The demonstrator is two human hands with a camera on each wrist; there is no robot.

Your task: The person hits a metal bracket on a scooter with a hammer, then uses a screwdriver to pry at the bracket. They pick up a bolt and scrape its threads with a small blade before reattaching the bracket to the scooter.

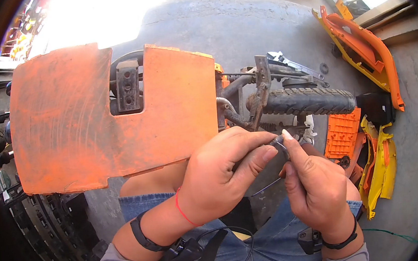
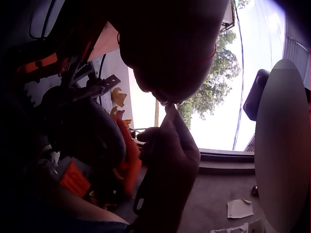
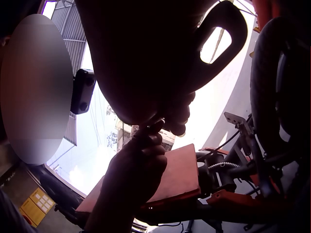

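Observation:
In the head view both hands meet in front of the vehicle's wheel. My left hand (image 1: 222,169) pinches a small dark piece (image 1: 280,144) between thumb and forefinger; the fingers cover most of it. My right hand (image 1: 318,183) comes at the same piece from the right, its forefinger tip close beside it. In the right wrist view a dark tool handle with a long slot (image 3: 238,34) sticks out from the right hand. Its slotted end (image 2: 137,208) also shows below that hand in the left wrist view. What kind of tool it is, I cannot tell.
A scuffed orange panel (image 1: 166,94) with a notch covers the vehicle at left. Beyond the hands lie its tyre (image 1: 311,100) and metal bracket (image 1: 262,78). An adjustable wrench (image 1: 298,65) rests on the floor, with orange fairing (image 1: 384,55) and yellow panels (image 1: 382,167) at right.

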